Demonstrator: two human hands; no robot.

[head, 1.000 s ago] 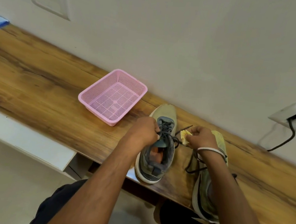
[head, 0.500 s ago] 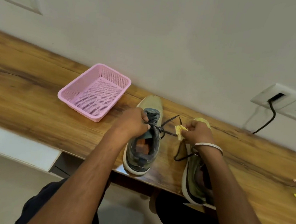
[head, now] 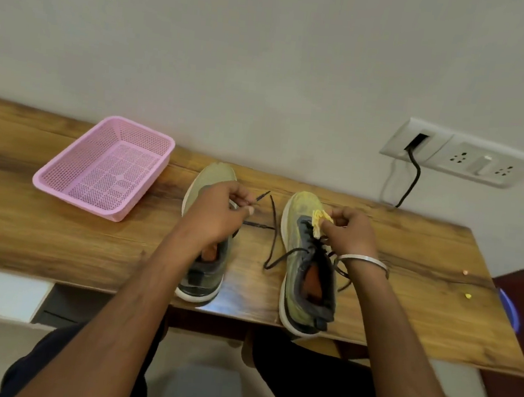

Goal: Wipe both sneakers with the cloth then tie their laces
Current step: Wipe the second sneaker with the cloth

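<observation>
On tabletop (head: 56,235): left hand (head: 217,213) pinches left sneaker (head: 204,257) lace (head: 259,198); right hand (head: 347,233) clutches yellow cloth (head: 319,220). Drop cloth first, freeing fingers for knot.

table (head: 40,233): long wooden top with dark grain, set against a pale wall
pink basket (head: 61,185): mesh plastic, rests toward the table's left end
left sneaker (head: 200,284): stands beside the basket, toe to the wall
right sneaker (head: 295,266): stands right of it, apart, laces loose on the wood
yellow scrap (head: 467,296): small, near the right end
</observation>
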